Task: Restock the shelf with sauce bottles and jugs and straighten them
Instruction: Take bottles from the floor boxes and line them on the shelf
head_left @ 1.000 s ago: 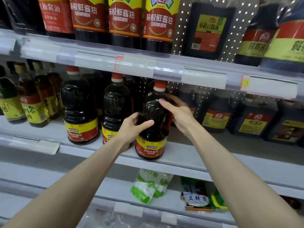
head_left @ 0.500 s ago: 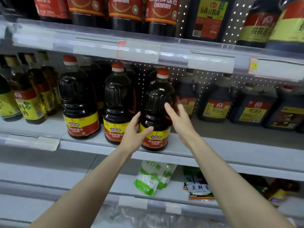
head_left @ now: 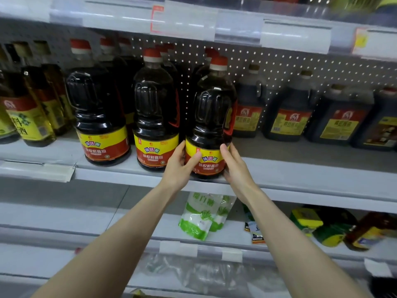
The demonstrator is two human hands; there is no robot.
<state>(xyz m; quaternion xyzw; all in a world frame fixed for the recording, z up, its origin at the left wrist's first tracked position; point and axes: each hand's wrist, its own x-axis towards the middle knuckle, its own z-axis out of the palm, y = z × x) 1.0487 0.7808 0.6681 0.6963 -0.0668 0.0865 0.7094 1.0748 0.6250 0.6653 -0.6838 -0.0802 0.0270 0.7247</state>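
Nearest the camera, two bare forearms reach up and forward. Below them, a lower shelf (head_left: pixel 107 220) carries green-and-white pouches (head_left: pixel 199 218) leaning upright.

Left grip (head_left: pixel 178 166): fingers wrapped round the left side of the sauce bottle (head_left: pixel 211 125), thumb lying across the front of its yellow-and-red label. Right grip (head_left: pixel 236 168): clasped on the bottle's right side near the base, thumb on the label edge.

The sauce bottle stands upright at the front edge of the middle shelf (head_left: pixel 300 179), base on the shelf, red cap on top. Just to its left stand two matching bottles (head_left: pixel 154 117), also at the front, with more behind them. Further left are yellow-labelled bottles (head_left: pixel 32 123). To the right, set further back, is a row of dark jugs (head_left: pixel 287 117). White pegboard (head_left: pixel 279 65) forms the rear wall.
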